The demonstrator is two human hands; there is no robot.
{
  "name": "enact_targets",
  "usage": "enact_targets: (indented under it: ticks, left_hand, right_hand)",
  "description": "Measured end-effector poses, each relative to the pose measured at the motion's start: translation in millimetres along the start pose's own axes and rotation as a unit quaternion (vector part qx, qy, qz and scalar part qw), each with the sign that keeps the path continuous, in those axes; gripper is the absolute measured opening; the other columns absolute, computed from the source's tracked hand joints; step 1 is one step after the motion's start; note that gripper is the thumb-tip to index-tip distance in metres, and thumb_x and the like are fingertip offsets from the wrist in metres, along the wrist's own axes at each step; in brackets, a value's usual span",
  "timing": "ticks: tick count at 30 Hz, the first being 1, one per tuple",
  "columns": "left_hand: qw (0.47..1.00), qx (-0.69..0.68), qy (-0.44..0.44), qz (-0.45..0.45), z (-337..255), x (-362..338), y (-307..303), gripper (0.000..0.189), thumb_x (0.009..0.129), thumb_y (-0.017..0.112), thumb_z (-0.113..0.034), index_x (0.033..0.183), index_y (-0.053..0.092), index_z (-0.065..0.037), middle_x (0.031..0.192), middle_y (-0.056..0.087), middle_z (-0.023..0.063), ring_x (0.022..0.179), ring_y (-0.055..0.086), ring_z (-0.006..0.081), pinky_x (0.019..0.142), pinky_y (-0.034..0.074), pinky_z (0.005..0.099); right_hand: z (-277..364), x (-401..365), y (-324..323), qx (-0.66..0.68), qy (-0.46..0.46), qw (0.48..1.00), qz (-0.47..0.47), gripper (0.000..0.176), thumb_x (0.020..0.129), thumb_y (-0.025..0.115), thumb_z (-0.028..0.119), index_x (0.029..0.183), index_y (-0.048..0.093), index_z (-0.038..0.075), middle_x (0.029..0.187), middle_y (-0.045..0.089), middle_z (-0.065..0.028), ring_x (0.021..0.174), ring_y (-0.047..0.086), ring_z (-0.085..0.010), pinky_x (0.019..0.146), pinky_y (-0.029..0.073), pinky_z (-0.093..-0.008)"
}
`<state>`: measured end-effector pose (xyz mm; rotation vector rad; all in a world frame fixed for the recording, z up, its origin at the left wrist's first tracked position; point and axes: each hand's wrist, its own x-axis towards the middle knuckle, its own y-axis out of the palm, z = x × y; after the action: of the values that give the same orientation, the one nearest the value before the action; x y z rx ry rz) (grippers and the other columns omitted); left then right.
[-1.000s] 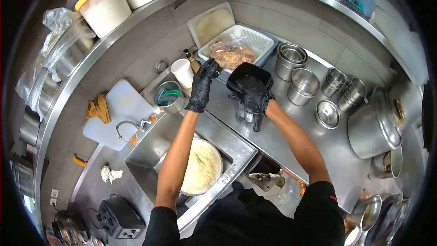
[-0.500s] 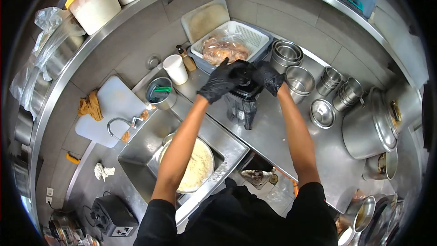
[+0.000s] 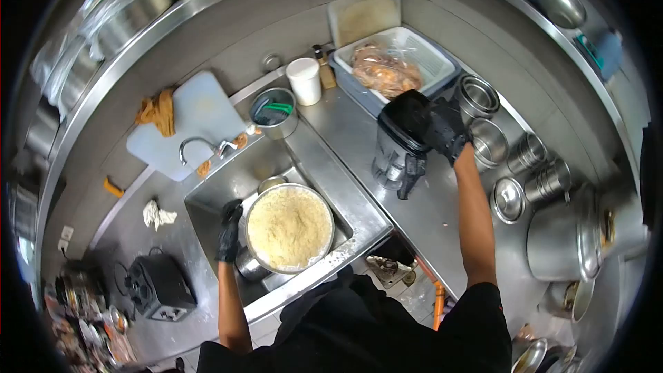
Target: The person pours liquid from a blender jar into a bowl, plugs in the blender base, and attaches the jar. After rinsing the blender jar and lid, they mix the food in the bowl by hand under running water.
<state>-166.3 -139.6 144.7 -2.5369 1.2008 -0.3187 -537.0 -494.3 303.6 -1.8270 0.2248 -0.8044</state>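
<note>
My right hand [image 3: 447, 130], in a black glove, is at the black lid [image 3: 406, 116] on top of a clear blender jug [image 3: 395, 162], its fingers pressed round the lid's side. The jug stands upright on the steel counter. Over the sink, my left hand [image 3: 230, 229], also in a black glove, is beside the left rim of a large round bowl [image 3: 289, 229] full of a pale yellow, crumbly mass. Its fingers are partly hidden, and whether it touches the rim is unclear.
Nearby are a tub [image 3: 340, 86] with bagged raw meat [image 3: 387, 72], a white container [image 3: 304, 81], a pot with a green-handled tool [image 3: 273, 112], a faucet [image 3: 219, 147], steel pots [image 3: 487, 141], a large stockpot [image 3: 563, 235] and a blender base [image 3: 160, 287].
My left hand has left the blender lid and moved down left to the bowl. My right hand remains at the lid. The head view has shifted, bringing the whole bowl into sight.
</note>
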Motion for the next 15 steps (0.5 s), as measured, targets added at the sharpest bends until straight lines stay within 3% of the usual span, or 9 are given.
enact_targets:
  ticks: [3,4,6,7,9,10,12,13,15]
  left_hand:
    - [0.980,-0.066,-0.149,-0.111,40.2,-66.7,-33.9,0.033,0.090,0.048,-0.020,0.115,0.057,-0.001,0.118,0.057,0.0105,0.111,0.050,0.0209,0.097,0.037,0.0328]
    - [0.985,-0.053,-0.093,-0.134,50.1,-86.9,-41.7,0.032,0.089,0.048,-0.019,0.113,0.059,-0.001,0.116,0.059,0.0104,0.107,0.053,0.0214,0.095,0.039,0.0323]
    - [0.969,0.032,-0.129,-0.209,72.6,-121.5,-51.8,0.029,0.089,0.049,-0.016,0.108,0.061,0.002,0.108,0.062,0.0120,0.101,0.057,0.0203,0.093,0.040,0.0300]
    - [0.951,-0.059,-0.154,-0.260,82.0,-135.5,-51.9,0.026,0.089,0.051,-0.014,0.106,0.062,0.001,0.106,0.063,0.0118,0.099,0.057,0.0204,0.091,0.041,0.0306]
    - [0.935,0.049,-0.166,-0.309,123.7,-162.7,-55.7,0.024,0.086,0.058,-0.013,0.106,0.062,0.000,0.102,0.064,0.0093,0.095,0.058,0.0187,0.088,0.044,0.0303]
    - [0.917,-0.037,-0.189,-0.350,123.5,-170.3,-53.7,0.024,0.084,0.061,-0.013,0.104,0.063,-0.001,0.101,0.064,0.0093,0.094,0.058,0.0184,0.086,0.044,0.0295]
    - [0.913,0.044,-0.187,-0.359,105.6,-185.9,-61.9,0.022,0.085,0.061,-0.016,0.105,0.064,-0.006,0.103,0.061,0.0094,0.093,0.058,0.0194,0.084,0.045,0.0303]
    - [0.898,0.013,-0.198,-0.393,96.5,-193.2,-67.0,0.026,0.083,0.061,-0.027,0.101,0.066,-0.008,0.103,0.060,0.0151,0.094,0.059,0.0264,0.083,0.047,0.0341]
    - [0.874,0.024,-0.237,-0.423,95.9,-209.1,-83.6,0.024,0.084,0.062,-0.022,0.103,0.065,-0.007,0.104,0.059,0.0110,0.094,0.058,0.0205,0.084,0.045,0.0315]
  right_hand:
    - [-1.0,10.3,3.5,0.083,0.003,0.981,0.173,0.024,0.082,0.054,0.025,0.094,0.063,0.007,0.082,0.066,-0.0172,0.079,0.062,-0.0311,0.074,0.047,-0.0408]
    - [2.8,11.0,2.8,0.093,-0.007,0.981,0.170,0.024,0.082,0.054,0.025,0.094,0.063,0.007,0.082,0.066,-0.0170,0.079,0.062,-0.0308,0.074,0.047,-0.0406]
    - [12.8,22.3,8.2,0.119,-0.031,0.979,0.160,0.024,0.082,0.054,0.025,0.095,0.063,0.007,0.082,0.066,-0.0166,0.079,0.062,-0.0303,0.074,0.047,-0.0403]
    - [12.7,20.9,10.0,0.123,-0.033,0.979,0.160,0.024,0.083,0.054,0.024,0.095,0.064,0.006,0.082,0.066,-0.0164,0.079,0.062,-0.0301,0.074,0.047,-0.0401]
    - [12.7,23.7,17.1,0.139,-0.037,0.977,0.158,0.024,0.083,0.054,0.024,0.095,0.064,0.006,0.083,0.066,-0.0161,0.079,0.062,-0.0295,0.074,0.047,-0.0398]
    - [8.8,24.8,21.5,0.145,-0.033,0.976,0.157,0.024,0.083,0.054,0.024,0.095,0.064,0.006,0.083,0.066,-0.0159,0.079,0.062,-0.0293,0.075,0.047,-0.0396]
    - [2.4,28.4,28.2,0.158,-0.027,0.975,0.154,0.024,0.083,0.054,0.023,0.095,0.064,0.006,0.083,0.066,-0.0155,0.079,0.062,-0.0287,0.075,0.047,-0.0392]
    - [1.6,30.4,31.2,0.160,-0.023,0.975,0.150,0.024,0.083,0.054,0.023,0.096,0.064,0.005,0.083,0.066,-0.0154,0.079,0.062,-0.0285,0.075,0.047,-0.0391]
    - [0.2,28.7,28.1,0.163,-0.008,0.977,0.136,0.024,0.084,0.054,0.023,0.096,0.064,0.005,0.084,0.066,-0.0150,0.079,0.062,-0.0280,0.075,0.047,-0.0387]
